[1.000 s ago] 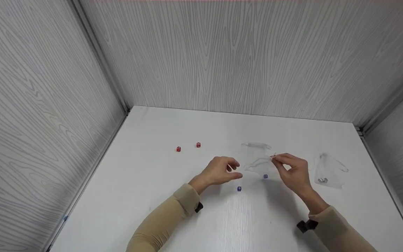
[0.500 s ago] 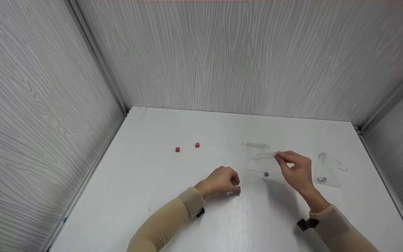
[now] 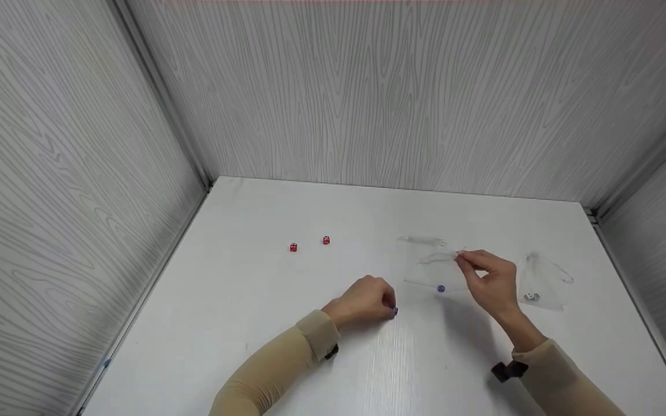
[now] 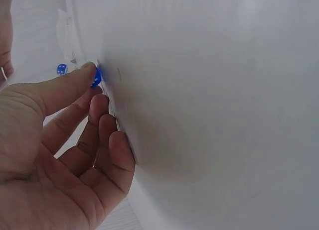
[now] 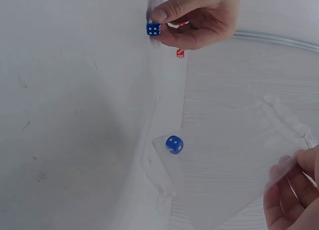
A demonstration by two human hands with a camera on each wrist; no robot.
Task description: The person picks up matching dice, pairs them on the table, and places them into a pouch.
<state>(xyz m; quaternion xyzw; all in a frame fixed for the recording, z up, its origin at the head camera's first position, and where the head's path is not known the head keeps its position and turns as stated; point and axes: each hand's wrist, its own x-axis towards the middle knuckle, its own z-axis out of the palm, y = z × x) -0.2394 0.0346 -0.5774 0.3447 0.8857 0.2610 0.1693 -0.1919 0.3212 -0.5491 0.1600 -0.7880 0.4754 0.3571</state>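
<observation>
Head, left hand (image 3: 363, 300), apparently pinching blue die (image 3: 395, 311)

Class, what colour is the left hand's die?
The die is blue, dotted white; best seen from the right wrist.

Pinched between thumb and fingers of left hand (image 3: 363, 299): opaque-looking blue die (image 5: 153, 29), white pips, right by tabletop (image 3: 287, 202), left of pouch; can't tell if touching surface. Gripped near upper edge by right hand (image 3: 490, 280): sheer white drawstring pouch (image 5: 224, 160), spread at a slant, see-through. Settled low inside, near bottom corner: second blue die (image 5: 174, 144), white-pipped, rounded corners, visible through material.
</observation>
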